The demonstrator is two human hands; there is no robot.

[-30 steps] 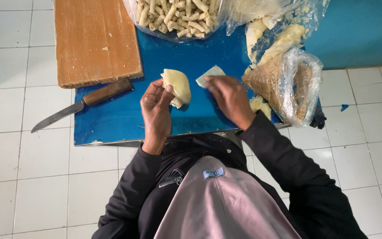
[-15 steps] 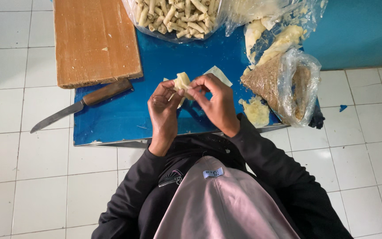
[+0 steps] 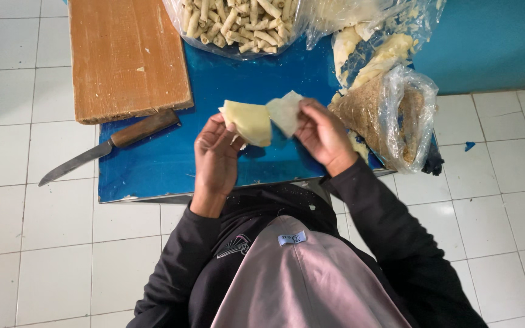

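My left hand point(image 3: 216, 159) holds a pale yellow stack of thin wrapper sheets point(image 3: 249, 121) above the blue board point(image 3: 153, 170). My right hand point(image 3: 322, 135) pinches one whitish wrapper sheet point(image 3: 285, 112) by its edge, peeled away to the right of the stack. Both hands hover over the middle of the blue board, close together. My black sleeves and a grey-pink cloth fill the lower part of the view.
A wooden cutting board point(image 3: 126, 58) lies at the upper left, with a wooden-handled knife point(image 3: 107, 147) below it. A clear bag of rolled sticks point(image 3: 238, 24) sits at the top. A plastic bag of brown crumbs point(image 3: 384, 118) and dough pieces point(image 3: 384, 54) lie at right. White floor tiles surround.
The hands were pressed together over the stack half a second ago; now my right hand has pulled one sheet off to the right, separating it from the stack in my left hand.
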